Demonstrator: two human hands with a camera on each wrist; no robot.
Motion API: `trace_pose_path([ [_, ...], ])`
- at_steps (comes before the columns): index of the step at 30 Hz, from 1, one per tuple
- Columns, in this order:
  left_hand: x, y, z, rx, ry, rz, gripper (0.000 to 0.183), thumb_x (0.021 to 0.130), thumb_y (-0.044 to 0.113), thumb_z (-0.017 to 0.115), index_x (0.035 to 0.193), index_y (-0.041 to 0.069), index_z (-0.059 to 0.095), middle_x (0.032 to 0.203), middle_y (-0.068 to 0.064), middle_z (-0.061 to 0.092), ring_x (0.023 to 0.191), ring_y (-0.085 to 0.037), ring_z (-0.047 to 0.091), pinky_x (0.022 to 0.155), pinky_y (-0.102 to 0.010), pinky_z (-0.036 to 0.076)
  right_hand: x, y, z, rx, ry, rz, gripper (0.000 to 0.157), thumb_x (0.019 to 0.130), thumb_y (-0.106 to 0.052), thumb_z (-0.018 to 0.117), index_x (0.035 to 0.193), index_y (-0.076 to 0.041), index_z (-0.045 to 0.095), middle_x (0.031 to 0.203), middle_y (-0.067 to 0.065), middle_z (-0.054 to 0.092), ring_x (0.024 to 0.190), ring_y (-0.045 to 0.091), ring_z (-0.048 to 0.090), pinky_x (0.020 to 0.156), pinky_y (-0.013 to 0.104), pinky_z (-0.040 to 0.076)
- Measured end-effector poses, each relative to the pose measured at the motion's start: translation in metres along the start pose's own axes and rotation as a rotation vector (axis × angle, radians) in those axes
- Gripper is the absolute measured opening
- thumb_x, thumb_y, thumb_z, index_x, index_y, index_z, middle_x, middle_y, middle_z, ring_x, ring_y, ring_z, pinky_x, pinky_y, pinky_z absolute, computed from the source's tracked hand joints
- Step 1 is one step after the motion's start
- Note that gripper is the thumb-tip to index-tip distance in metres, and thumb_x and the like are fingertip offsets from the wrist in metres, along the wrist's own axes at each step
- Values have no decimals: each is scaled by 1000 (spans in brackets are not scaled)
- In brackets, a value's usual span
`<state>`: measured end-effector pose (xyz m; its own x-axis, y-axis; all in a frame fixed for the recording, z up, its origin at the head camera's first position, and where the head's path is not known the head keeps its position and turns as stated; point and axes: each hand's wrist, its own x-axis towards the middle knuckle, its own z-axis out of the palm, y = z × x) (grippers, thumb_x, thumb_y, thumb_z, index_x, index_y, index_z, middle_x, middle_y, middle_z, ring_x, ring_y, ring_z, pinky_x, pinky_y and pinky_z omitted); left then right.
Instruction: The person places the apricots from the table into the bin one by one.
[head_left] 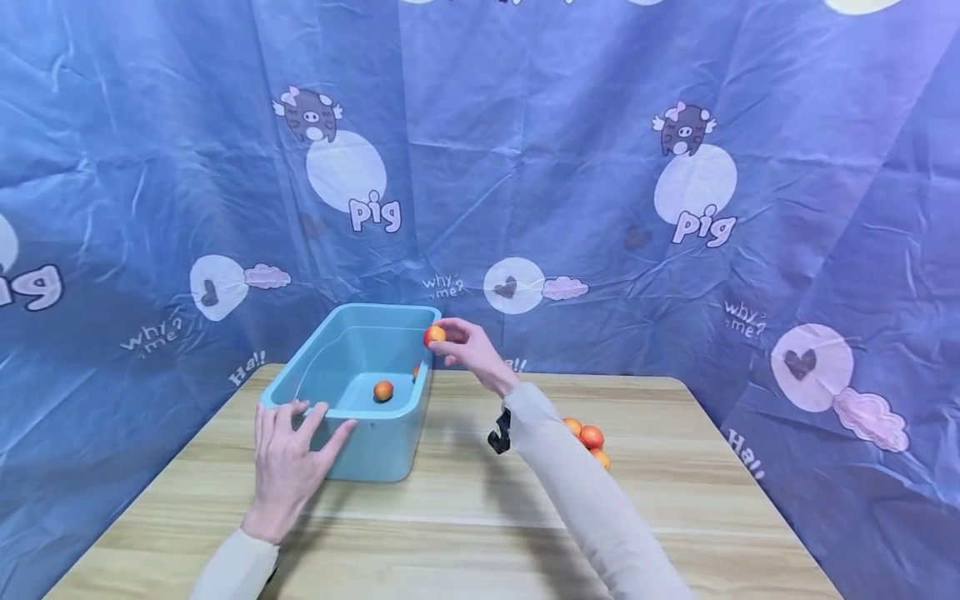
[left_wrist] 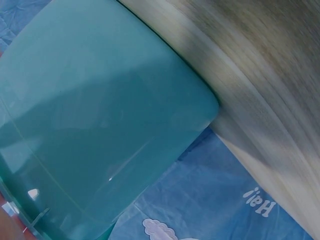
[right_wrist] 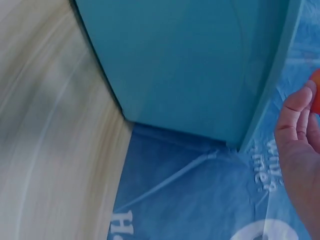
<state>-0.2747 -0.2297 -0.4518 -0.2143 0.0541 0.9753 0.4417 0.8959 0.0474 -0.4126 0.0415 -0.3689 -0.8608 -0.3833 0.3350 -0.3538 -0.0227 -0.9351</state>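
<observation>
My right hand (head_left: 467, 346) pinches a red-orange round fruit (head_left: 434, 336) at the right rim of a blue plastic bin (head_left: 386, 450). In the right wrist view, part of that fruit (right_wrist: 315, 91) shows at the right edge, in the fingers. Inside the bin lies one orange-red fruit (head_left: 383, 391), and another (head_left: 416, 372) is partly hidden by the right wall. The left hand (head_left: 288, 458) rests on the bin's near rim with its fingers spread over the edge. Only a sliver of that hand shows at the lower left of the left wrist view.
Several more orange-red fruits (head_left: 592, 437) lie grouped on the wooden table (head_left: 450, 533), partly hidden by the right forearm. A blue cloth (head_left: 480, 183) with pig prints hangs behind and beside the table. A black band (head_left: 500, 432) is at the right wrist.
</observation>
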Motion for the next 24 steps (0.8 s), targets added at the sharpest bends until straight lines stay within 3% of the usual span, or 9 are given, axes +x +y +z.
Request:
trace_pose_path([
  [6, 1, 0, -4, -8, -7, -2, 59, 86, 62, 62, 97, 4, 70, 96, -25, 60, 93, -42, 53, 103, -73, 28, 6, -8, 23, 48, 17, 13, 38, 88, -10, 72, 125, -6, 61, 98, 1, 71, 78, 7, 63, 64, 26, 51],
  [13, 0, 2, -6, -8, -14, -12, 59, 85, 61, 63, 98, 5, 70, 96, -25, 60, 95, -42, 53, 105, -73, 27, 15, -17, 42, -14, 24, 10, 40, 88, -17, 73, 126, -10, 62, 96, 2, 70, 74, 8, 61, 61, 23, 50],
  [21, -3, 3, -7, 0, -26, -16, 59, 85, 62, 62, 98, 5, 70, 97, -25, 59, 95, -42, 53, 106, -73, 25, 18, -18, 55, -77, -56, 15, 41, 89, -12, 72, 128, -8, 61, 106, 10, 72, 65, 11, 56, 56, 24, 47],
  [24, -3, 4, -8, 5, -26, -16, 60, 86, 63, 61, 98, 5, 70, 97, -25, 59, 95, -42, 53, 105, -73, 26, 21, -19, 62, -93, -71, 12, 39, 89, -13, 72, 126, -10, 62, 108, 10, 72, 70, 12, 58, 58, 23, 47],
])
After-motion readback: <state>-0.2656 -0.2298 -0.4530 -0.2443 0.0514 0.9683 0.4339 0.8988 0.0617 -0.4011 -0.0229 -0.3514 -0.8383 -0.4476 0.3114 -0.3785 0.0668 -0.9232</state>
